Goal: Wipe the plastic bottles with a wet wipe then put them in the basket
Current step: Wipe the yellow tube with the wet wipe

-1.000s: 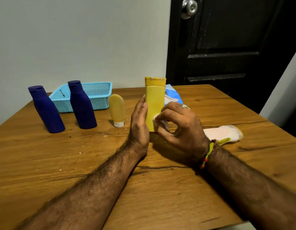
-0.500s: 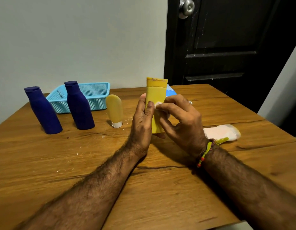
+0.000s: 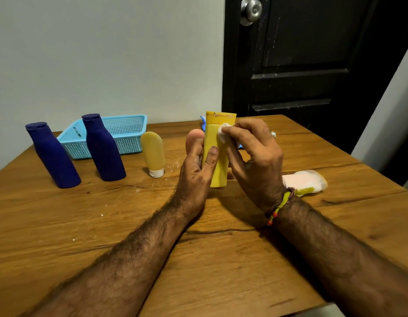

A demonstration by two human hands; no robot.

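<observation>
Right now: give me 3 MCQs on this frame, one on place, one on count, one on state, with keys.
1. Where does the basket stand?
A. far left of the table, behind the blue bottles
B. at the near edge
C. on the floor

2. How many dark blue bottles stand on the table?
A. one
B. two
C. four

3. What is the right hand doing?
A. resting flat
B. pressing a white wipe on the yellow bottle
C. turning the doorknob

Key:
1 A: the basket sits behind both.
2 B: blue bottles and.
3 B: the right hand holds the wipe to the yellow bottle, gripped by the left hand.
</observation>
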